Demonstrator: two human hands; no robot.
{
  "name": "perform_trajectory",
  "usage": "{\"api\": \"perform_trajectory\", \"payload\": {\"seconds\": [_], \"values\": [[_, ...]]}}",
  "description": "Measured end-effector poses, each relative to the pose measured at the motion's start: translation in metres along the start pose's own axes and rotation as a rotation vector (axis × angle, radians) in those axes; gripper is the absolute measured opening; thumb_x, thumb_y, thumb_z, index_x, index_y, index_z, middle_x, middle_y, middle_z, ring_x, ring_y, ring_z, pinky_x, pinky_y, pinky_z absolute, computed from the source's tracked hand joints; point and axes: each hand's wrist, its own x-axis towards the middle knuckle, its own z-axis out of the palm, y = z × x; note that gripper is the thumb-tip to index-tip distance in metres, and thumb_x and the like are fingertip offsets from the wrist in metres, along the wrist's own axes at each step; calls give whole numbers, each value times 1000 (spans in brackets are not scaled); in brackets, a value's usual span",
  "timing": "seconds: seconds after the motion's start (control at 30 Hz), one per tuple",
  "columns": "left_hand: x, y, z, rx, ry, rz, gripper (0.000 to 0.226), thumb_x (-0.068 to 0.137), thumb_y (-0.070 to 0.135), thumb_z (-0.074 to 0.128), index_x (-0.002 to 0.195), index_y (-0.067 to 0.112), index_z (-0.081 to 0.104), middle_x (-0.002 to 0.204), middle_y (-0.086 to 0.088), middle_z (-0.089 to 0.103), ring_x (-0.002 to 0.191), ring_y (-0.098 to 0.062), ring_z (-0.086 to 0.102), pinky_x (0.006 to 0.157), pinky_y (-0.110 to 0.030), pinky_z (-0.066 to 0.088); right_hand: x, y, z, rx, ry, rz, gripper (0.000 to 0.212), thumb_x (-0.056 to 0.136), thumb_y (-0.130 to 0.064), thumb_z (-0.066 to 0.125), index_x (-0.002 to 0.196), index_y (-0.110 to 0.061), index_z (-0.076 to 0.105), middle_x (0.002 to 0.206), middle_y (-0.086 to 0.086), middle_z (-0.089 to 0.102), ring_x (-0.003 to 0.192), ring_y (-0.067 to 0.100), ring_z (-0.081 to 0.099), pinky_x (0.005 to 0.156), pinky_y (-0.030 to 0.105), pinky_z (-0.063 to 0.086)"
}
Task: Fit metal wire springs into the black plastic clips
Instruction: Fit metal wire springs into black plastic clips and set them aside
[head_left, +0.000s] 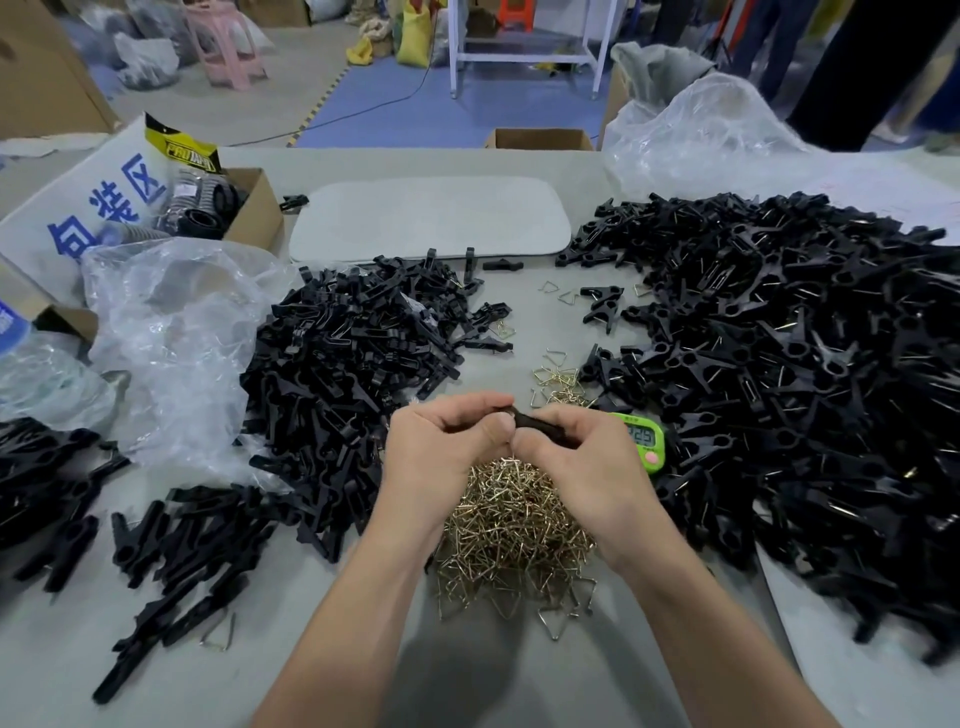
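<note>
Pinching a black clip (537, 422), left hand (441, 447) and right hand (579, 460) hover, clip piles (353, 364) flanking

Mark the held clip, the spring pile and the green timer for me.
clip (540, 423): head view, exposed black middle.
spring pile (514, 525): head view, centre of the heap.
timer (641, 435): head view, on its display.
</note>
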Motion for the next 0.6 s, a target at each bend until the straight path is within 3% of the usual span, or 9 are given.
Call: {"api": "perform_trajectory", "payload": {"seconds": [0.1,0.2,0.27,0.33,0.4,0.47,0.5,0.57,0.6], "values": [[-4,-2,-3,164,-67,55,40,85,-4,78,87,35,85,81,4,80,73,-5,73,69,-16,56,-1,5,-5,42,-38,60,14,87,-25,78,77,-16,76,58,-3,51,56,12,38,56,32,29],[-4,3,-15,514,-236,121,46,86,5,80,107,46,79,91,17,79,78,4,70,73,-10,51,-1,10,-20,72,-124,130,25,78,-33,78,78,-8,76,65,11,57,63,22,39,60,35,31],[-5,6,-16,621,-297,160,55,85,7,81,109,56,75,95,25,77,81,5,69,76,-11,52,0,7,-25,65,-217,165,19,81,-27,79,76,-9,77,66,12,59,60,22,39,54,27,32],[-6,5,-14,610,-264,197,56,84,6,82,105,58,75,93,27,76,84,5,70,76,-11,53,0,5,-25,81,-250,173,15,90,-16,76,75,-15,79,64,6,64,54,13,43,50,19,35],[-8,1,-15,562,-123,194,50,84,9,83,101,55,77,82,25,75,67,6,64,60,-9,47,4,3,-24,95,-105,162,18,94,-19,73,77,-17,78,62,0,65,52,10,46,51,21,37],[-7,-4,-19,527,55,170,44,85,13,83,100,54,78,70,20,70,49,4,48,45,-10,35,10,3,-25,-154,127,62,16,94,-28,72,79,-24,77,64,-10,66,58,6,51,57,24,41],[-6,-5,-22,507,118,165,41,86,15,82,100,54,78,66,18,68,46,3,43,43,-11,31,13,3,-26,-402,198,1,11,94,-30,71,85,-30,77,75,-13,70,71,5,58,68,28,46],[-5,-7,-27,475,194,160,38,86,17,83,100,52,79,59,19,63,46,1,40,44,-11,31,19,-1,-26,-892,157,-71,16,95,-34,67,109,-37,75,111,-10,72,110,14,54,98,37,37],[-5,-7,-28,469,219,155,36,85,18,83,100,51,79,57,20,62,47,0,41,46,-11,33,23,-1,-25,-1039,78,-81,24,96,-37,63,119,-38,71,125,-9,67,119,19,49,104,39,29]]}}
